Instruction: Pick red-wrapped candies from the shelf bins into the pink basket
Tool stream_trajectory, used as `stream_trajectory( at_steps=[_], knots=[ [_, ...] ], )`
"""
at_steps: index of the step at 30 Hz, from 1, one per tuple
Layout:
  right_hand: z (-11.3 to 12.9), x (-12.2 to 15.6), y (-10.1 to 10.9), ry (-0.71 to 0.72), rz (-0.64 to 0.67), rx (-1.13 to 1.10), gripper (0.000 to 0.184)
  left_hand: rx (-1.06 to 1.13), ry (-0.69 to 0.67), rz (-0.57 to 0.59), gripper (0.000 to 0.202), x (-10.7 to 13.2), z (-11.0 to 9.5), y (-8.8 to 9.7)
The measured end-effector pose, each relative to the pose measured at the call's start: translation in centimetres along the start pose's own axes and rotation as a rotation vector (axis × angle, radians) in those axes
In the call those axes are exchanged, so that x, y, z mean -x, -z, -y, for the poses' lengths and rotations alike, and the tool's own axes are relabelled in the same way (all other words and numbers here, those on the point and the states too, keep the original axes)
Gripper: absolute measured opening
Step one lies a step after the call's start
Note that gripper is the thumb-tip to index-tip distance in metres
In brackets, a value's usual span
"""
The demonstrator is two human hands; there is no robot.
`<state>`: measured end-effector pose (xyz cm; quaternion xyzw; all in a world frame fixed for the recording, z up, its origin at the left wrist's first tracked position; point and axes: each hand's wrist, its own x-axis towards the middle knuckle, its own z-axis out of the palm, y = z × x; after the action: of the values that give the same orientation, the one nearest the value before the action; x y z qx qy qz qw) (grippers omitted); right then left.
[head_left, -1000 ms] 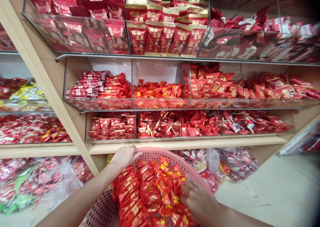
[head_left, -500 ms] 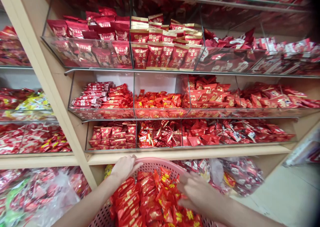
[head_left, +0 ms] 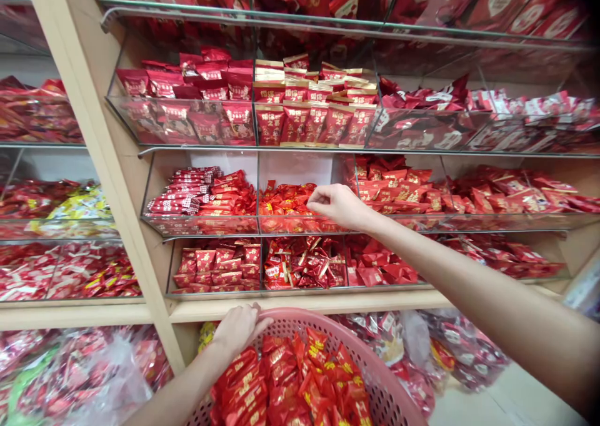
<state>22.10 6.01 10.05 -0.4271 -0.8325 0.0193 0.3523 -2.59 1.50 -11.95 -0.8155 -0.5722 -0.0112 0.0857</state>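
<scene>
A pink perforated basket [head_left: 398,388] holds many small red packets [head_left: 285,382] with gold and yellow print. My left hand [head_left: 239,329] is closed over the basket's far rim, towards its left. Up at the middle shelf, my right hand [head_left: 335,202] is in front of a clear-fronted compartment [head_left: 304,225]. Its fingers are curled together, pointing left, above the orange-red packets [head_left: 284,195] lying there. Whatever those fingertips may hold is hidden.
Clear-fronted shelf bins hold red packets above, below and beside, including gold-edged packets [head_left: 309,123] overhead. A wooden upright [head_left: 100,145] parts off the left shelves. Bulk plastic bags [head_left: 94,376] lie below left, more bags [head_left: 450,345] below right.
My right hand has risen from the basket's right side to the middle shelf. My left hand stays on the rim. The view has shifted slightly.
</scene>
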Motion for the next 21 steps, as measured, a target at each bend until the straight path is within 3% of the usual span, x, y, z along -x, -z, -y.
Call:
stream_trajectory(
  at_steps=[5,12,16,21],
  knots=[
    [-0.6,-3.5,-0.6,-0.173,0.248,-0.012,0.020,0.026,0.014,0.009,0.059,0.1,0.1,-0.2],
    [-0.7,-7.0,-1.4,-0.285,0.629,0.043,0.047,-0.024,0.012,0.029,0.053,0.0,0.0,0.0],
    [-1.2,-7.6,-1.5,-0.300,0.703,0.085,0.053,-0.047,0.007,0.027,0.052,0.0,0.0,0.0],
    [-1.2,-6.9,-1.2,-0.249,0.692,0.093,0.051,-0.053,0.013,0.041,0.052,0.1,0.0,0.1]
  ],
)
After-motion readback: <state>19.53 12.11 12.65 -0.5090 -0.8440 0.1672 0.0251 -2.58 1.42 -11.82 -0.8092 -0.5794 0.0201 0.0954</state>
